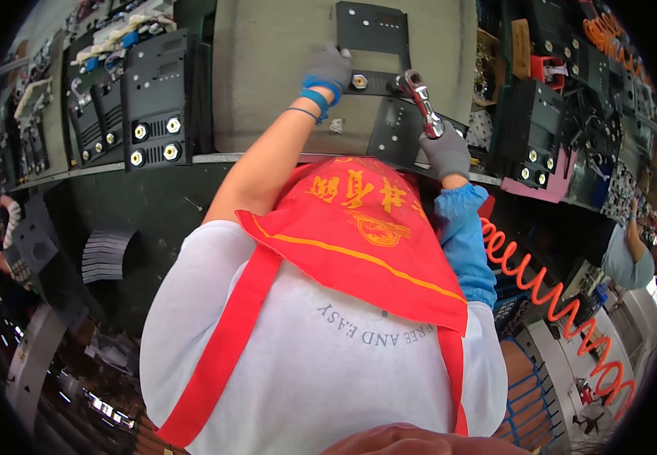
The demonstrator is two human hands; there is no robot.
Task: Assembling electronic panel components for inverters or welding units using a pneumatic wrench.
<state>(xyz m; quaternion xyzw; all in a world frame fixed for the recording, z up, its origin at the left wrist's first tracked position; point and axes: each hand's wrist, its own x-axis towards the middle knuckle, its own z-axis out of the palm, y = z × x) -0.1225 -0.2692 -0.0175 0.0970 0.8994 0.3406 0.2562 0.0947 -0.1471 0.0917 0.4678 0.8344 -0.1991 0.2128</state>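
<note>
Panel (373, 29) — against left fingers (344, 59), seemingly, wrench (422, 101) in right hand (446, 152)

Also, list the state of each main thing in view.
Black rectangular metal-looking panel: flat on grey-green worktop, round brass-coloured fitting in place.
Red-and-silver elongated metal-looking tool: held, head over panel's lower right corner.
Grey-gloved left grip: at panel's left edge.
Grey-gloved right grip: closed around tool.
Red cloth apron: worn.
</note>
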